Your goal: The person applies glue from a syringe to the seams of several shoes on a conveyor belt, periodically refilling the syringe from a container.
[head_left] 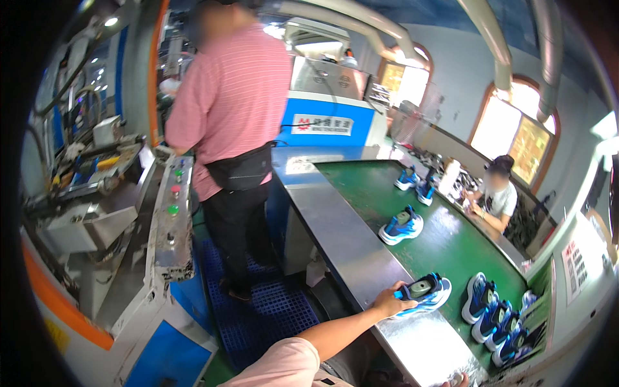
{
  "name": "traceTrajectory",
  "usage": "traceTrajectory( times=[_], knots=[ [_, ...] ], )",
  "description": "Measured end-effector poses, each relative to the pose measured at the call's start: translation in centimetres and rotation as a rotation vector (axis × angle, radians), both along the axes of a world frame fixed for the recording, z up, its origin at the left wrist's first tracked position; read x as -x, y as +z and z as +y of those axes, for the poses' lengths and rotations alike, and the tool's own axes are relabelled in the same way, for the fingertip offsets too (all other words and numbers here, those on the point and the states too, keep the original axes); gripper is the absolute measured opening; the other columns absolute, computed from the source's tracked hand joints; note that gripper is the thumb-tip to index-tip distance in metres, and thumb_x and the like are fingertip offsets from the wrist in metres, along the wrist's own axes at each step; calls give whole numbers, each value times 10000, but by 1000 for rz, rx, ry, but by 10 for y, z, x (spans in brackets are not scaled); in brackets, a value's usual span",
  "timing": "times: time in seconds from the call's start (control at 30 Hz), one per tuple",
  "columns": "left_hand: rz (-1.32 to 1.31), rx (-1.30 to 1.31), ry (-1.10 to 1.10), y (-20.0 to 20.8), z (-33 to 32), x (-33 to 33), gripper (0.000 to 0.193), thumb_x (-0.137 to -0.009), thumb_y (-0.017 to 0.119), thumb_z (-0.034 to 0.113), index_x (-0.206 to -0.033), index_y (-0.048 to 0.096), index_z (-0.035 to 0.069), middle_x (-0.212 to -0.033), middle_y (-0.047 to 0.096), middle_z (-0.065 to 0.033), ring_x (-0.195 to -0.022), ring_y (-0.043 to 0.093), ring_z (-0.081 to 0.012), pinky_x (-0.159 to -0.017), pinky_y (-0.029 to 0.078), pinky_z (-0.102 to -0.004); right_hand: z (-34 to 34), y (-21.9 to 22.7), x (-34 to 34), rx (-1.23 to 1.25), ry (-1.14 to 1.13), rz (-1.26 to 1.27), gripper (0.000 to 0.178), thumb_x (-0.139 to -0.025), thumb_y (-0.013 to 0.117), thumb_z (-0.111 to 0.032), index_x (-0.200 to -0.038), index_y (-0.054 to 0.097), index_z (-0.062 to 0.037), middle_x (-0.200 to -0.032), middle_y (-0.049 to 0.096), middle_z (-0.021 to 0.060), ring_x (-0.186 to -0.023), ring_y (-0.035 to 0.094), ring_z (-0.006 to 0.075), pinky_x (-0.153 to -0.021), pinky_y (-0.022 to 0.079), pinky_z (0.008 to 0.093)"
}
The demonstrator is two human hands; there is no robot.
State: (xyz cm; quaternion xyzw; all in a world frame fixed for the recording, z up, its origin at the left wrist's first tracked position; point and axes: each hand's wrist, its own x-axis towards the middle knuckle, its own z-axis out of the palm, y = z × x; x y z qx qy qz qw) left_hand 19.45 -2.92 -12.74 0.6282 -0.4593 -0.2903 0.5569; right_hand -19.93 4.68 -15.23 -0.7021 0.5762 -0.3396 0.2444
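My left hand [390, 302] reaches out over the metal edge of the conveyor table, its fingers closed on the heel end of a blue sneaker [425, 291] with a white sole. The sneaker sits upright where the metal rim meets the green belt [358, 187]. Only a small part of my right hand [458, 380] shows at the lower edge, near the metal rim [422, 345]; its grip is cut off from view. Several similar blue sneakers [496, 322] stand in a row to the right on the belt.
Farther up the belt stand another sneaker [401, 227] and a pair [416, 184]. A person in a pink shirt [238, 90] stands ahead on a blue mat [258, 322]. Another person [500, 197] sits beyond the belt. A machine control panel [173, 213] is at left.
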Motion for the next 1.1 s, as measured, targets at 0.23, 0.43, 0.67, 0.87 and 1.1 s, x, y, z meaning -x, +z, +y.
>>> traceTrajectory(
  times=[0.23,0.43,0.67,0.87,1.1],
  knots=[
    [-114,134,68,0,13,3,665,-676,787,463,-1200,533,141,-1058,666,-114,-1012,636,-271,-849,492,-342,4,2,-6,-222,-71,-34,814,-816,593,-66,-1463,110,39,-1124,566,185,-865,582,225,-719,489,309],
    [-224,211,56,-15,15,-1,696,-683,808,423,-1201,537,44,-1069,654,-136,-967,651,-261,-831,509,-344,17,-14,-7,-107,-2,-120,736,-781,655,-68,-1400,263,4,-1380,385,174,-1201,447,313,-924,437,386],
    [-120,171,-11,-7,16,0,678,-709,800,355,-1232,526,20,-1114,633,-142,-1023,624,-239,-879,487,-327,27,-6,-13,-57,13,-113,727,-777,678,-80,-1383,292,33,-1393,384,205,-1219,461,335,-953,430,387],
    [-128,204,-5,-5,5,4,653,-720,793,350,-1231,533,36,-1099,641,-131,-1011,628,-227,-871,488,-327,27,18,-25,-48,-9,-107,670,-779,682,-111,-1353,367,29,-1345,432,210,-1178,495,320,-905,456,382],
    [-147,209,30,-6,0,8,657,-698,804,415,-1221,543,114,-1064,660,-100,-975,652,-241,-826,508,-328,23,16,-26,-31,-90,-67,669,-796,669,-137,-1365,354,17,-1269,510,214,-1067,550,317,-856,476,369]
  ],
)
